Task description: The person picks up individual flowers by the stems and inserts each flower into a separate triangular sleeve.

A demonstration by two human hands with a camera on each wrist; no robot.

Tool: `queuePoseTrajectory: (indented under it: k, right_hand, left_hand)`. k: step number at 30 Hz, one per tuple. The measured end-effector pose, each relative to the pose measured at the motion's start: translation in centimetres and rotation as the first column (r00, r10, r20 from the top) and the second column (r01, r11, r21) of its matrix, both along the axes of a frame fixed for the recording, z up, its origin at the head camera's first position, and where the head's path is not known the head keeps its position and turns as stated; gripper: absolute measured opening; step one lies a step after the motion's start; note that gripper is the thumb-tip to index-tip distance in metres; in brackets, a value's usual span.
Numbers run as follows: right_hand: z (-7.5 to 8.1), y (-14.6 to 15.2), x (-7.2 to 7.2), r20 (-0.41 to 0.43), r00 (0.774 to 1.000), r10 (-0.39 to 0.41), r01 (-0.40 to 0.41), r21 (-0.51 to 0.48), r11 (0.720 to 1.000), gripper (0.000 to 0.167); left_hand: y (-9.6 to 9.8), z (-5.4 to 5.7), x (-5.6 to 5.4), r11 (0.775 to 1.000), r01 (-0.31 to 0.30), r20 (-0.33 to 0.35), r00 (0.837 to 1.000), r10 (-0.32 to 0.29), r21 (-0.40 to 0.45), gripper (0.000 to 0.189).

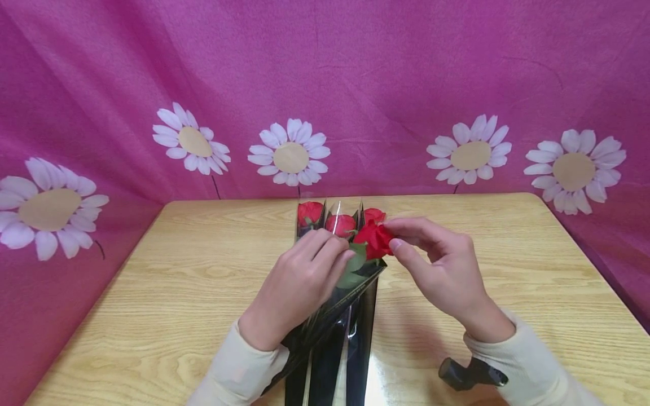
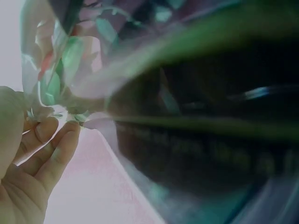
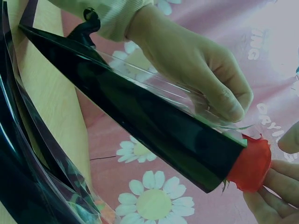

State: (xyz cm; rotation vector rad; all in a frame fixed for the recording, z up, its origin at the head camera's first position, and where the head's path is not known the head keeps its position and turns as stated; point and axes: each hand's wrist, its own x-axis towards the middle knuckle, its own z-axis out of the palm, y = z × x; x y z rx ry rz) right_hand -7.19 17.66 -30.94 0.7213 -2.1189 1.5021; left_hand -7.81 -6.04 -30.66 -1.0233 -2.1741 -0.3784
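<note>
A red rose (image 1: 374, 239) in a black and clear wrapper (image 3: 154, 121) is held at a slant above the table. My left hand (image 1: 302, 279) pinches the clear film near the flower, as the left wrist view also shows, with that hand (image 2: 39, 158) at the wrapper's mouth. At the bloom, the thumb and fingers of my right hand (image 1: 444, 268) hold the petals from the side. Green leaves (image 1: 355, 265) show between the two hands. In the right wrist view the bloom (image 3: 252, 163) sticks out of the wrapper's wide end, with the right hand (image 3: 275, 196) at its petals.
Three more wrapped roses lie side by side on the wooden table (image 1: 203, 270), beneath the hands; one bloom (image 1: 310, 212) is at the left. A pink cloth (image 1: 355, 84) printed with daisies hangs behind the table. A black strap (image 1: 469, 375) is at the right wrist.
</note>
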Motion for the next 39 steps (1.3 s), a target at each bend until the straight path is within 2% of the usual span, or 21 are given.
queuePoseTrajectory:
  k: [4,11,18,29,39]
  right_hand:
    - [-0.2,-0.3,0.1,0.019,1.000,0.004,-0.005,0.020,1.000,0.031]
    - [-0.5,-0.8,0.2,-0.018,0.999,0.033,-0.033,0.009,0.999,0.032]
    - [-0.7,-1.0,0.0,0.012,0.999,0.041,-0.042,0.020,0.999,0.029]
    - [-0.6,-1.4,0.4,0.042,0.998,0.037,-0.042,0.118,0.992,0.027]
    - [-0.8,-1.3,0.7,0.027,0.999,0.045,-0.050,0.260,0.964,0.028]
  left_hand:
    - [-0.1,0.1,0.0,1.000,-0.004,0.001,1.000,0.004,-0.001,0.020]
    - [-0.1,0.2,0.0,1.000,0.005,0.014,1.000,-0.005,-0.015,0.021]
    - [-0.1,0.2,0.2,1.000,0.008,0.013,1.000,-0.007,-0.022,0.022]
    - [-0.4,0.4,0.7,0.999,0.004,0.007,1.000,-0.004,-0.036,0.028]
    - [0.2,0.7,1.0,0.997,0.061,-0.038,0.997,-0.063,-0.053,0.022]
